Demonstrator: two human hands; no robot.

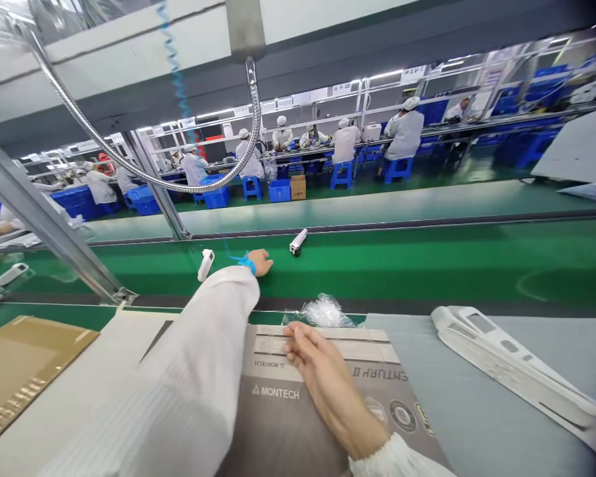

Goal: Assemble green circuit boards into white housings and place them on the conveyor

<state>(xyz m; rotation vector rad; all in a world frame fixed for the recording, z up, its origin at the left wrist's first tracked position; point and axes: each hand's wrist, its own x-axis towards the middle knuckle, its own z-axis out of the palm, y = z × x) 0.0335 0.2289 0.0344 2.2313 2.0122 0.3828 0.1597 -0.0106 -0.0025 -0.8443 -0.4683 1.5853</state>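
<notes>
My left hand (pixel 261 262), with a blue strap (pixel 246 261) at its wrist, reaches out over the green conveyor belt (pixel 427 262). Its fingers are apart and slightly bent, and nothing shows in them. A white handheld device (pixel 298 242) with a dark end lies on the belt just beyond it, not touched. To the left of the hand is another white device (pixel 206 264). My right hand (pixel 322 381) hovers over or rests on a printed MONTECH box (pixel 273 417), fingers extended and loosely curved, holding nothing visible. Crumpled clear plastic (pixel 326 310) lies by its fingertips.
White long-shaped housings (pixel 516 371) lie on the grey mat at right. Brown cardboard (pixel 30 371) is at left. A metal post (pixel 54 218) and a hanging flexible conduit (pixel 179 187) stand in front. Several people in white work at benches beyond.
</notes>
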